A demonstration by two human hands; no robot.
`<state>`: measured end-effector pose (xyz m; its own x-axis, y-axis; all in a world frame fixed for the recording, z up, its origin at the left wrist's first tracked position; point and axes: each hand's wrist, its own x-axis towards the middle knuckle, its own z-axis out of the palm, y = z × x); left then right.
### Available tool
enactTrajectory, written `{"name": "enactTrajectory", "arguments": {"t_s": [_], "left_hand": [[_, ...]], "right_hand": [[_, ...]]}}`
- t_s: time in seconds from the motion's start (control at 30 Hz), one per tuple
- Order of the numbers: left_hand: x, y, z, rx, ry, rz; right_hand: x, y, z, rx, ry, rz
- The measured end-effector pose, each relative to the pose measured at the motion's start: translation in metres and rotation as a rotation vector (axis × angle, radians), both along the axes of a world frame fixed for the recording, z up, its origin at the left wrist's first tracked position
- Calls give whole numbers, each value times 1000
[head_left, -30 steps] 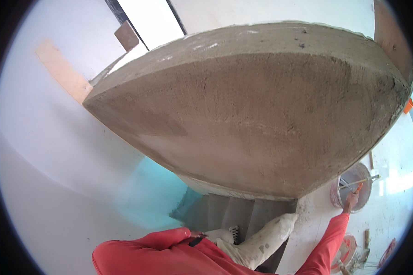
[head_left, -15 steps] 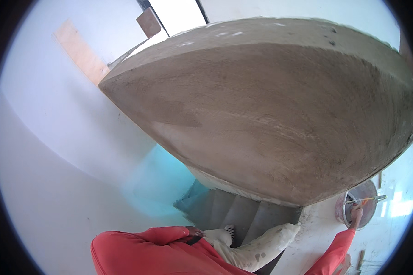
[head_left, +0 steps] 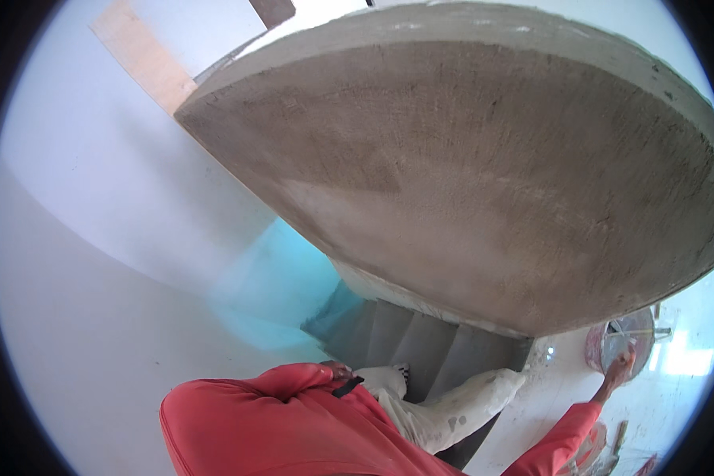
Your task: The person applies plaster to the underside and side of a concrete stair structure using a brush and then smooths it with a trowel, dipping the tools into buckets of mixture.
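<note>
My right hand (head_left: 622, 366) reaches out at the lower right, over the near side of a round bucket (head_left: 593, 349) with a stained reddish wall. Its fingers look closed, but what they hold, if anything, is too small and blurred to name. A thin stick-like piece (head_left: 663, 332) juts past the bucket's right rim. Close to my waist, my left hand (head_left: 339, 370) lies by a black strap (head_left: 348, 387); its fingers are mostly hidden. Above both hands spreads a large brown plastered surface (head_left: 452, 174) with a curved upper edge and trowel-like streaks.
Grey stairs (head_left: 420, 349) descend below the plastered surface, next to my pale, stained trousers (head_left: 460, 416). A white wall (head_left: 79, 238) stands on the left, with a tan board (head_left: 147, 55) against it. Tools and a reddish container (head_left: 591, 444) lie on the pale floor at lower right.
The view has tilted downward, so the plastered surface sits higher. My right hand has shifted slightly right and up at the bucket; the yellow-orange piece beside it no longer shows clearly.
</note>
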<state>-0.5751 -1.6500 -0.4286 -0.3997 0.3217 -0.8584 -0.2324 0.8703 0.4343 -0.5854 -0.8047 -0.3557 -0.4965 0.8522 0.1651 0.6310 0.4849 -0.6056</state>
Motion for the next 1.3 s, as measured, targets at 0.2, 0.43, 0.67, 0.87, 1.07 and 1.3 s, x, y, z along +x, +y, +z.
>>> {"name": "enactTrajectory", "arguments": {"t_s": [0.2, 0.43, 0.67, 0.87, 1.07, 1.3], "left_hand": [[14, -5, 35, -141, 47, 164], [25, -29, 24, -48, 60, 439], [31, -42, -65, -157, -22, 31], [33, -20, -85, 75, 153, 200], [40, -23, -92, 363, 190, 1002], [97, -55, -177, 978, -435, 1770]], "right_hand": [[0, -35, 27, -51, 34, -111], [46, -136, 123, 647, 139, 282], [68, -330, 247, 259, 219, 531], [-26, -475, 256, 93, 399, 1253], [-143, -595, 232, 38, 180, 1627], [-177, -638, 350, 575, 701, 1377]]}}
